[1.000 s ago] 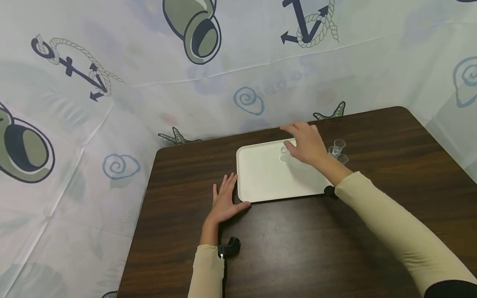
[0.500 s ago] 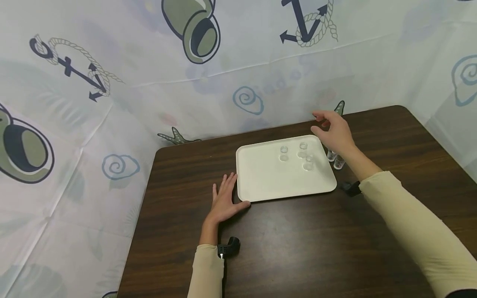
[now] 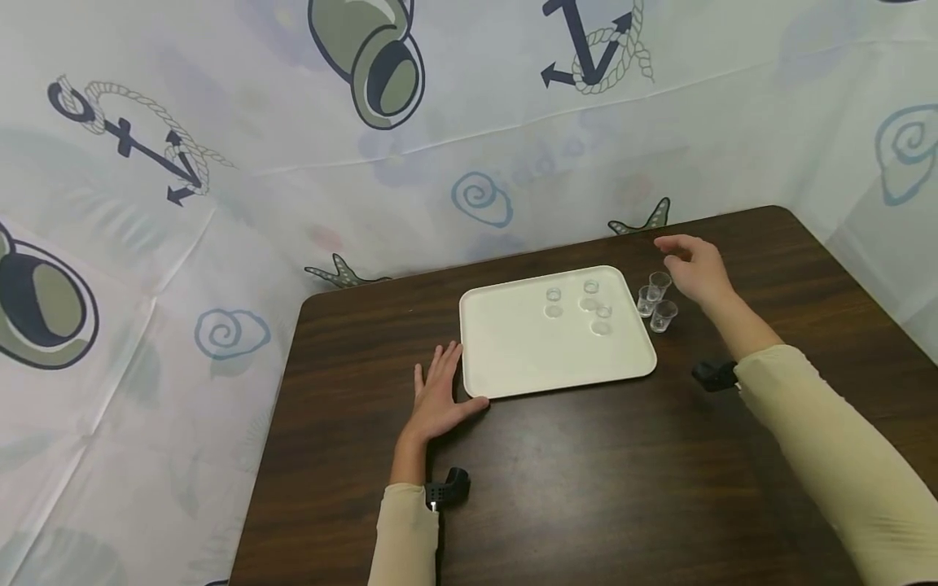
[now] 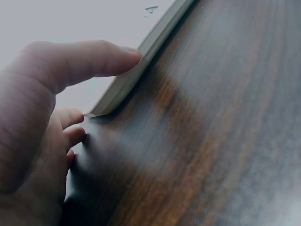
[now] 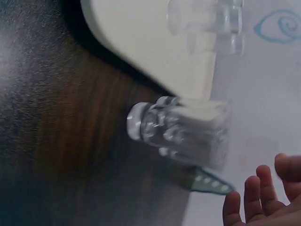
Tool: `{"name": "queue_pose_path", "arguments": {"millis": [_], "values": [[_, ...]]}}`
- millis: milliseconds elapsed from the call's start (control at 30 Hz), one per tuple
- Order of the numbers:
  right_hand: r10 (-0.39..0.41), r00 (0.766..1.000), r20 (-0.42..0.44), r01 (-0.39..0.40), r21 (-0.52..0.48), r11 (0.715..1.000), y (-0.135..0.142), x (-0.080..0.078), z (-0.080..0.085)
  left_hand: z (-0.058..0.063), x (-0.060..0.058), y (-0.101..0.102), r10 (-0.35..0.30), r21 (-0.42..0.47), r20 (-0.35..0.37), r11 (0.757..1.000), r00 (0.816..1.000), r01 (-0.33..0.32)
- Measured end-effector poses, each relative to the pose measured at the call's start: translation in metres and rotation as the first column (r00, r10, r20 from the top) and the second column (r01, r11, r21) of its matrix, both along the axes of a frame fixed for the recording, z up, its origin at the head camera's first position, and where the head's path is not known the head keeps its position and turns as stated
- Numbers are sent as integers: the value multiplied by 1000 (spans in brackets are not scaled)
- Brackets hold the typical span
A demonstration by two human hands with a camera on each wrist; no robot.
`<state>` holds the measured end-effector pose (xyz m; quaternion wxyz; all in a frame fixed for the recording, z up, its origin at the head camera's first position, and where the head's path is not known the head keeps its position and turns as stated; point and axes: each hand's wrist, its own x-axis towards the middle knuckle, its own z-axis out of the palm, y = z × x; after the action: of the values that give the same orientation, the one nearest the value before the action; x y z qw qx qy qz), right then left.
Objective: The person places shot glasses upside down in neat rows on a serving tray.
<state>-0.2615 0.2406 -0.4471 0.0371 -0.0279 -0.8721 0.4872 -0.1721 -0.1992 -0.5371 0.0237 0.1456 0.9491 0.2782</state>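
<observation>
A cream tray lies on the dark wooden table. Three clear shot glasses stand on its far right part, apparently rim down, one of them a shot glass nearest the middle. Just past the tray's right edge, three more stand rim up in a tight group, including the front shot glass. My left hand rests at the tray's near left corner, fingers spread along the side and thumb over the rim. Above and right of the upright glasses, my right hand hovers with loosely bent fingers and holds nothing.
A patterned cloth hangs behind the table and along its left and right. The tray sits close to the table's back edge. Each wrist carries a black camera, such as the left wrist camera.
My right hand has moved from over the tray rightward, past the upright glasses, uncovering the three glasses on the tray. My left hand stays at the tray's corner.
</observation>
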Motion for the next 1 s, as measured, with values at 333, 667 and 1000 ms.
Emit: {"name": "queue_pose_path", "arguments": {"millis": [333,667,1000], "values": [[129,963,236,-115,-72,991,25,-7,-38,-3,2,-5,5,1,-2,1000,1000,-5],[200,951,234,-203,-12,979,32,-4,-50,1,1,-3,5,-3,6,1000,1000,-5],[218,960,178,-227,29,974,29,-3,-53,1,2,-3,4,-7,7,1000,1000,-4]]}}
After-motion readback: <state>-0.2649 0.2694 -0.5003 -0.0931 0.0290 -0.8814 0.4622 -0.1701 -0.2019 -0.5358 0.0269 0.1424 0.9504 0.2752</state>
